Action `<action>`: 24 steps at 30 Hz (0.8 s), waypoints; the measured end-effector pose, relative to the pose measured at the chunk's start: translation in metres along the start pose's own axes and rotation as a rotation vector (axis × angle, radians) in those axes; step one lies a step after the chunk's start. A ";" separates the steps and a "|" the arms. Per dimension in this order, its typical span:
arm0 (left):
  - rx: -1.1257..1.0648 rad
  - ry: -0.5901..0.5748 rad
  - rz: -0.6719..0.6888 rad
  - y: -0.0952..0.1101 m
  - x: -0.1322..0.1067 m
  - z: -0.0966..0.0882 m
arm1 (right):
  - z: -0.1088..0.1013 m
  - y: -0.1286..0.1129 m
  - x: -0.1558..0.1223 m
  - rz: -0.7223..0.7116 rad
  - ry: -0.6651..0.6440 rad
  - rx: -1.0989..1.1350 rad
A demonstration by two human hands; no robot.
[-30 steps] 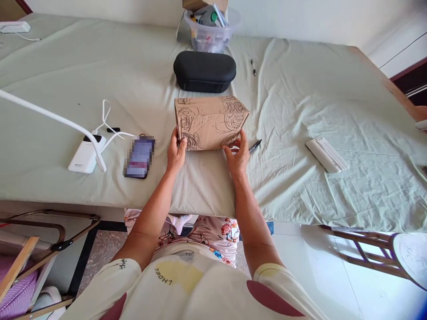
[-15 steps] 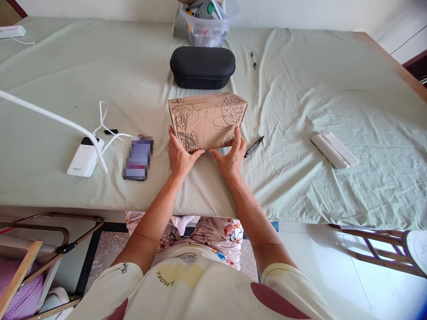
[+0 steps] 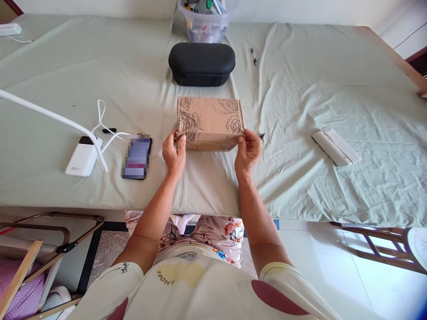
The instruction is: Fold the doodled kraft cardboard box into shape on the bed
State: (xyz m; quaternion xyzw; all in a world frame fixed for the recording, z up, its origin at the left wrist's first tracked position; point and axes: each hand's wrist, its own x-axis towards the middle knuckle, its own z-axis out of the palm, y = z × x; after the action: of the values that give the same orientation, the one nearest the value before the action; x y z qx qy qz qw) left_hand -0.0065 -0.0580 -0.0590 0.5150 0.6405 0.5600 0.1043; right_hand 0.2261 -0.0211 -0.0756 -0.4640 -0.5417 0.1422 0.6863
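Note:
A brown cardboard box (image 3: 209, 121) covered in black scribbled drawings lies on the pale green cloth of the table (image 3: 100, 75), straight in front of me. My left hand (image 3: 174, 154) pinches the box's near left corner. My right hand (image 3: 247, 150) grips its near right corner, fingers curled round the edge. A black marker (image 3: 261, 136) peeks out just behind my right hand, mostly hidden by it.
A black oval case (image 3: 201, 64) sits behind the box, a clear tub of supplies (image 3: 203, 22) beyond it. A phone (image 3: 136, 156), a white power bank (image 3: 83, 155) with cables and a white lamp arm (image 3: 50, 116) lie left. Another pen (image 3: 254, 56) and a white flat object (image 3: 335, 146) lie right.
The box has been turned square to me and now shows its broad top. Both hands have moved from its near face out to the two near corners.

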 end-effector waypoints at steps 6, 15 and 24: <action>-0.011 -0.071 0.009 -0.003 0.000 0.002 | 0.001 0.005 0.003 0.105 0.014 0.066; 0.312 -0.173 -0.066 -0.008 0.000 0.004 | -0.002 0.007 -0.007 0.227 -0.222 -0.212; 0.418 -0.209 -0.095 -0.004 -0.002 0.004 | -0.001 0.021 -0.015 0.151 -0.286 -0.391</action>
State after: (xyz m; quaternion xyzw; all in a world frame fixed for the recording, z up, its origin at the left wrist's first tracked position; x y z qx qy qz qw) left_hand -0.0049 -0.0563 -0.0650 0.5499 0.7517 0.3535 0.0871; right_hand 0.2281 -0.0209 -0.1011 -0.6022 -0.6143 0.1499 0.4873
